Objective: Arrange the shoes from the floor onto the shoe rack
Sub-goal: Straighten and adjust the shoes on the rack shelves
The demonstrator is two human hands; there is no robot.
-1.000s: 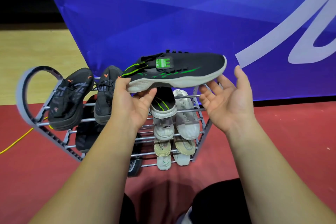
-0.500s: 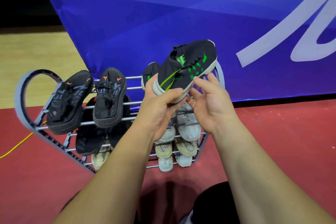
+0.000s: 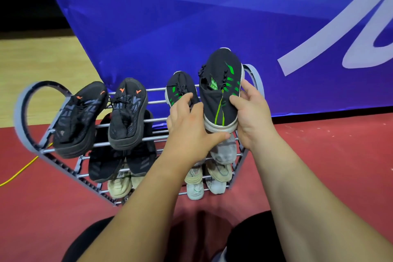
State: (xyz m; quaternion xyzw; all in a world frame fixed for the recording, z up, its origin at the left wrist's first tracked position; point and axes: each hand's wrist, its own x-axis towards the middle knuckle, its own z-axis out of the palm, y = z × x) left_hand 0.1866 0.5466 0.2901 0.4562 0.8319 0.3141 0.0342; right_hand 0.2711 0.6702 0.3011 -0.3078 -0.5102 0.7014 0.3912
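While the right hand (image 3: 253, 117) grips the black-and-green shoe (image 3: 221, 83) by its heel end, thumb laid over the upper and fingers wrapped round the outer side, the left hand (image 3: 189, 134) lies spread, its thumb stretched flat under that shoe's white heel sole. The left fingers rest on the matching shoe (image 3: 178, 87), which sits on the top bars just at nine o'clock of the held one. The held shoe stands toe-up, toe at twelve o'clock and heel at six, over the right end of the top tier of the shoe rack (image 3: 20, 117), a grey frame of thin bars with looped ends. Whether its sole touches the bars cannot be told.

At nine o'clock of the hands, on the same tier, a pair of black shoes with orange marks (image 3: 127, 112) leans on the bars. Under them lie darker black shoes (image 3: 104, 164). At six o'clock of the held shoe, white and beige shoes (image 3: 221, 153) fill the lower tiers. A blue banner (image 3: 191, 17) rises behind the rack at twelve o'clock, and the rack stands on a red floor (image 3: 319, 155).
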